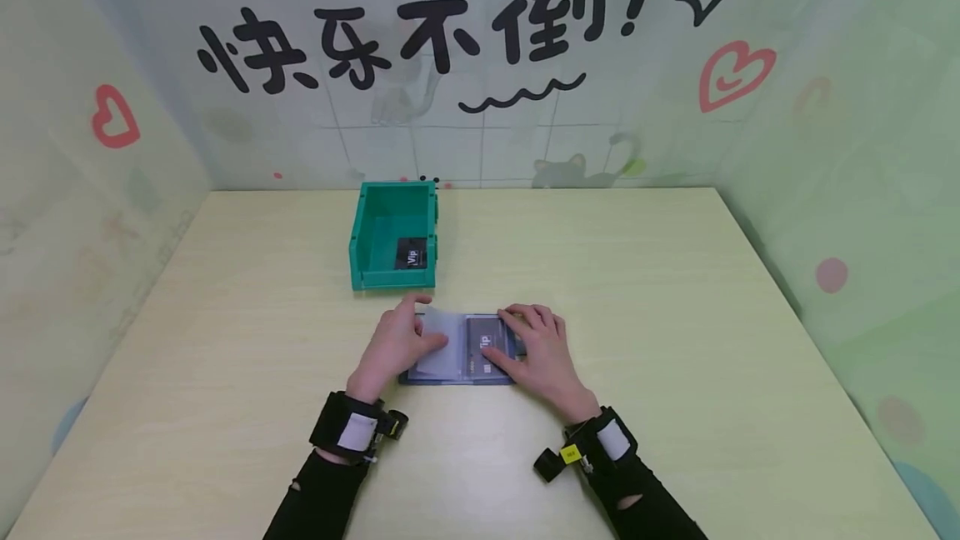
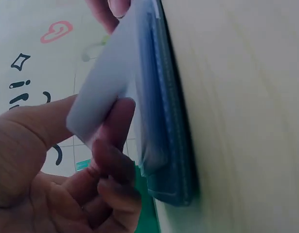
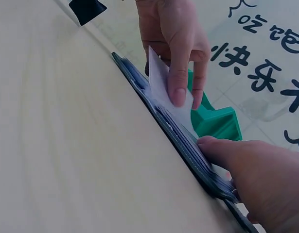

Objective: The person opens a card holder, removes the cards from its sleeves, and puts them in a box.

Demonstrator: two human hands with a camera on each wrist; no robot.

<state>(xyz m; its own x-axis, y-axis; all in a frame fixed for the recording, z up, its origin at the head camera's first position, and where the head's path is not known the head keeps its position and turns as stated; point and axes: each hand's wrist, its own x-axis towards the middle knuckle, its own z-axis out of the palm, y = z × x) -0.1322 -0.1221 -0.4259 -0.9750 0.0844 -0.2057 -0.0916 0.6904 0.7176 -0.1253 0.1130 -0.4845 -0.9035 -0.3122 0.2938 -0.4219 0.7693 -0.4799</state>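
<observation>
A dark-covered card holder [image 2: 174, 141] with clear plastic pages lies spread on the table. My left hand [image 1: 394, 342] pinches one clear sleeve page [image 2: 98, 87] between thumb and fingers, lifting it at a slant from the pages below. In the right-hand pocket sits a dark card marked "VIP" [image 1: 480, 333]. My right hand [image 1: 546, 357] holds the holder's right side, its thumb [image 3: 217, 148] pressing on the pages and its fingers at the far right edge. Part of the holder's right side is hidden under that hand.
Just beyond the card holder stands a green open-front bin [image 1: 393, 280] with a black "Vip" card [image 1: 411, 254] lying in it. Pale table [image 1: 675, 315] surface stretches to both sides. A printed cloth backdrop [image 1: 450, 140] rises at the back and sides.
</observation>
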